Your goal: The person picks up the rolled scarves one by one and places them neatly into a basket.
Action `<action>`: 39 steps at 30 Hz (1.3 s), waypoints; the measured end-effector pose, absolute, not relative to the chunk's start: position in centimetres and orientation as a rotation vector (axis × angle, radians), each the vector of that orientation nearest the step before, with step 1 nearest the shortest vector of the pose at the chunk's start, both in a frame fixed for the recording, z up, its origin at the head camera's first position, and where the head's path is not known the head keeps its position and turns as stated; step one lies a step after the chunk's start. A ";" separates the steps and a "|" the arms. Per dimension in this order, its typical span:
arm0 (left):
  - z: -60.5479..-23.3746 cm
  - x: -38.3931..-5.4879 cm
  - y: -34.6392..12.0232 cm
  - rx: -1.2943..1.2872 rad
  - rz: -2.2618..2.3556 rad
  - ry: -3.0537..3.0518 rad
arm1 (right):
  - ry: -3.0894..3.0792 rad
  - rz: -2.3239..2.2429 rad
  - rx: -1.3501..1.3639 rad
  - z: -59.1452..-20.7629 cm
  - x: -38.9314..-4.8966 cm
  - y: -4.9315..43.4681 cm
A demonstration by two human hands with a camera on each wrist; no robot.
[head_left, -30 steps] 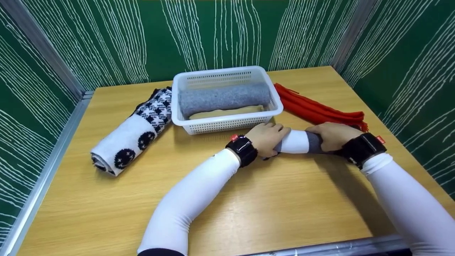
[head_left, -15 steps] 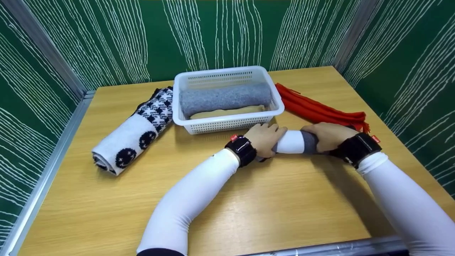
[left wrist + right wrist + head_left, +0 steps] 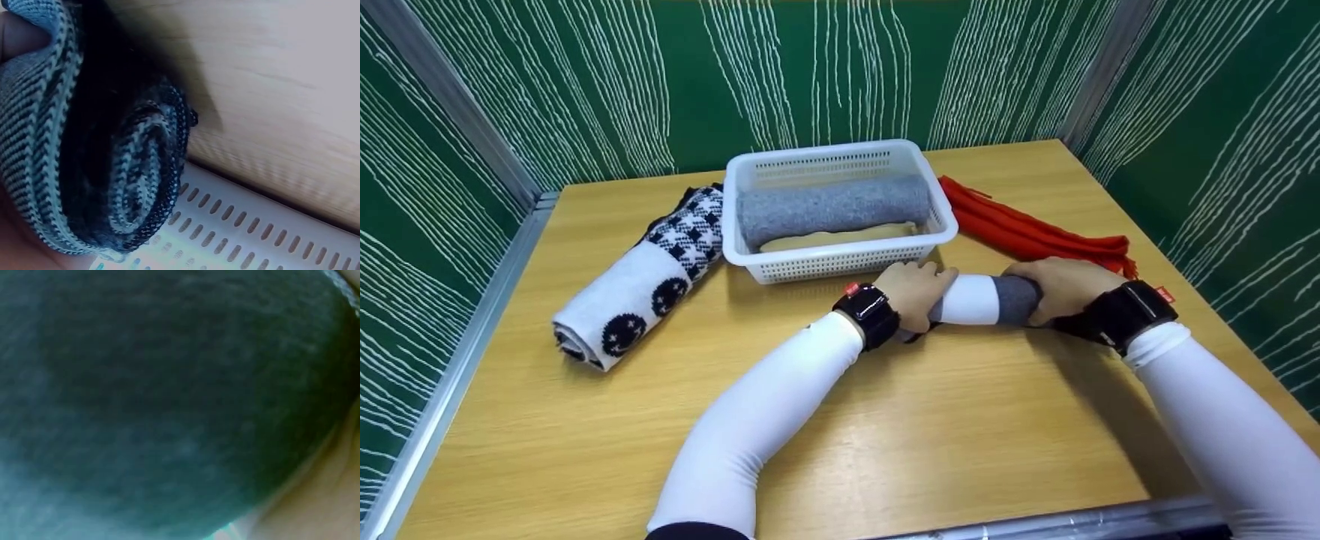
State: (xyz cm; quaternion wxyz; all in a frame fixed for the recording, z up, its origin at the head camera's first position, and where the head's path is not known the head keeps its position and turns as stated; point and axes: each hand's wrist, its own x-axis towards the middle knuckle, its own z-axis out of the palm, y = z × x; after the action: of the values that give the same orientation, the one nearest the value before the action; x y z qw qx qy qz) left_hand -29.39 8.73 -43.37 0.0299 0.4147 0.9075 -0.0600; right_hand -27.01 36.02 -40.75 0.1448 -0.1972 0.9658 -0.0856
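Observation:
Both hands grip a rolled scarf (image 3: 971, 300) with white and dark grey bands, held across the front right of the basket. My left hand (image 3: 913, 291) curls around its left end, fingers over the top. Around the dark right end wraps my right hand (image 3: 1066, 289). In the left wrist view, the end of the rolled scarf (image 3: 135, 180) shows its knitted layers coiled in a spiral. Dark fabric of the scarf (image 3: 157, 394) fills most of the right wrist view, blurred, with part of the right hand (image 3: 320, 495) at the lower right.
A white plastic basket (image 3: 840, 264) holds a grey rolled cloth (image 3: 836, 206) and a beige one (image 3: 840, 237). Left of it lies a black-and-white rolled scarf (image 3: 634, 281). A red scarf (image 3: 1027, 229) lies right of the basket. Green walls (image 3: 697, 75) enclose the table (image 3: 720, 435).
The rolled scarf and my left hand have shifted slightly left. My right hand stays in about the same spot, and more of the dark grey band shows beside it.

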 end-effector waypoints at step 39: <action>-41.4 -29.7 4.6 1.231 -0.002 2.743 | 2.885 -0.125 -0.572 -39.9 -27.0 36.2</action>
State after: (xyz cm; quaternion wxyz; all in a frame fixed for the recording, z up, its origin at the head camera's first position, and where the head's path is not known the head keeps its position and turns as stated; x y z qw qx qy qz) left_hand -29.66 4.65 -41.36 0.0676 0.4086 0.9102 -0.0006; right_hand -26.98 36.23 -39.86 0.0988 -0.1933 0.9752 -0.0423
